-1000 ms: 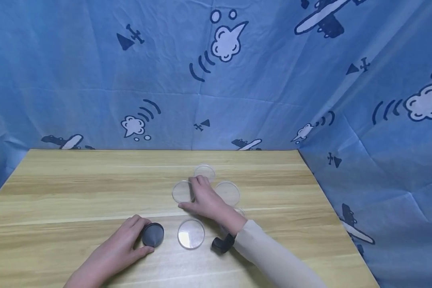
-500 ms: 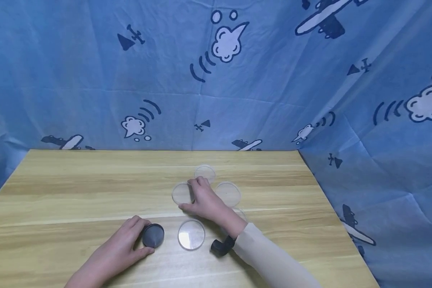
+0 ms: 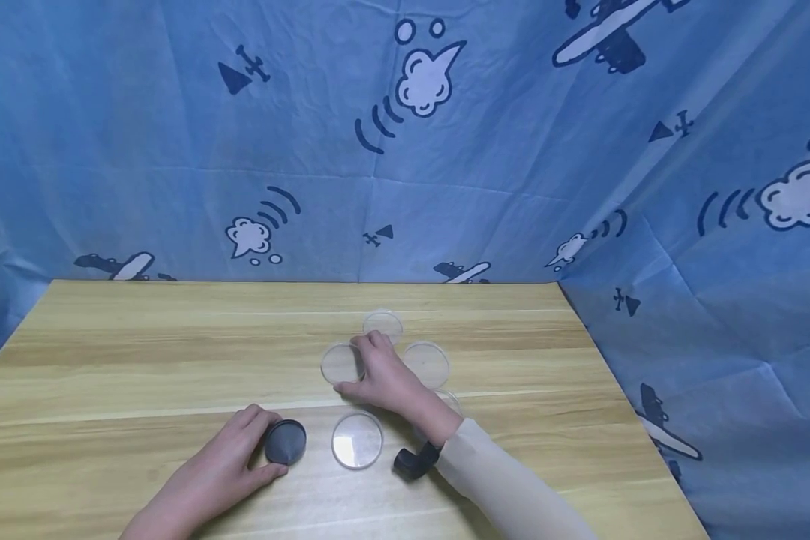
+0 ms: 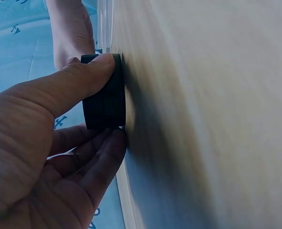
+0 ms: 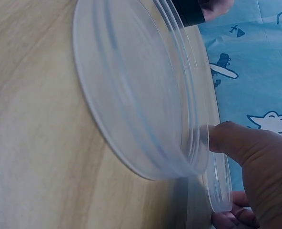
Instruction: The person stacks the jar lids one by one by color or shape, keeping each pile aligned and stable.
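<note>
A: What does each hand have in the head view?
B: The left hand (image 3: 232, 454) holds a black container (image 3: 286, 442) on the table (image 3: 142, 360), thumb and fingers curled to opposite sides, probably to steady it. The right hand (image 3: 383, 376) grips the gripped dish (image 3: 340, 364) by its rim in the same way.
A: And around that?
B: With that dish as the clock's centre, the far dish (image 3: 382, 324) lies between one and two, the right-hand dish (image 3: 427, 365) at three, the half-hidden dish (image 3: 450, 398) near half past three, partly behind the arm (image 3: 513, 484). The near dish (image 3: 357, 441) is just short of six, the black container past seven.
A: The left wrist view?
B: Thumb at the container's twelve o'clock, fingers at six; that side hold likely leaves its top face free.
A: Right wrist?
B: What seems the near dish fills the foreground. Toward half past four, thumb and fingers span the gripped dish, perhaps to keep its flat clear; I cannot tell how firmly.
</note>
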`<state>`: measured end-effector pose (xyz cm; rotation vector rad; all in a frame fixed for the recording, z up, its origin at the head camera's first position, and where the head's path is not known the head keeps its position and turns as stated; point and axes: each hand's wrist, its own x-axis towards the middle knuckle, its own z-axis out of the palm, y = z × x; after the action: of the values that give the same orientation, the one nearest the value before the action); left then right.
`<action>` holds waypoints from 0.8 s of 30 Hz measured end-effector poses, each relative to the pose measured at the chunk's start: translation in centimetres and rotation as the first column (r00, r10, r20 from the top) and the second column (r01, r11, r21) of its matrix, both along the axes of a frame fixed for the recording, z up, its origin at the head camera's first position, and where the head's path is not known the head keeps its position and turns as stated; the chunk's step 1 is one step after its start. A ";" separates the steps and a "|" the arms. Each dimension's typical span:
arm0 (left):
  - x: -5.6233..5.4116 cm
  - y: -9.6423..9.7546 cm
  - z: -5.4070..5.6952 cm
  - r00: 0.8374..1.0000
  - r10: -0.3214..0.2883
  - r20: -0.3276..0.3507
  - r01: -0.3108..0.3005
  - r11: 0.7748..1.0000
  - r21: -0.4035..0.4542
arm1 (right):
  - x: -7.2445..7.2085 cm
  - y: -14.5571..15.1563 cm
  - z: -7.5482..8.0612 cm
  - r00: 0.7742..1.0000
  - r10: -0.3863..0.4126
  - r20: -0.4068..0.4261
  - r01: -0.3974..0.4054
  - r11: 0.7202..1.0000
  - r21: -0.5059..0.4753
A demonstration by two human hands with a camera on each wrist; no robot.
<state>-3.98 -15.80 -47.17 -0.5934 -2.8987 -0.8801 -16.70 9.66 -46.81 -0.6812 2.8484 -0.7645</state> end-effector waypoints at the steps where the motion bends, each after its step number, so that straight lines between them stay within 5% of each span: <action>1: 0.0 0.0 0.0 1.000 -0.001 -0.001 0.001 1.000 0.000 | 0.0 0.0 0.0 1.000 0.001 0.001 -0.001 1.000 -0.004; 14: 0.2 -0.2 0.0 1.000 0.009 0.004 -0.009 1.000 -0.012 | 0.8 0.9 0.6 1.000 0.024 0.006 -0.024 0.997 -0.073; 24: 0.2 -0.1 0.1 1.000 0.019 0.010 -0.019 1.000 -0.017 | 3.3 2.9 1.7 1.000 0.026 0.018 -0.024 0.995 -0.095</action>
<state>-3.82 -15.87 -47.08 -0.5634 -2.9185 -0.8595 -13.43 12.55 -45.09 -0.7161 2.7963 -0.9017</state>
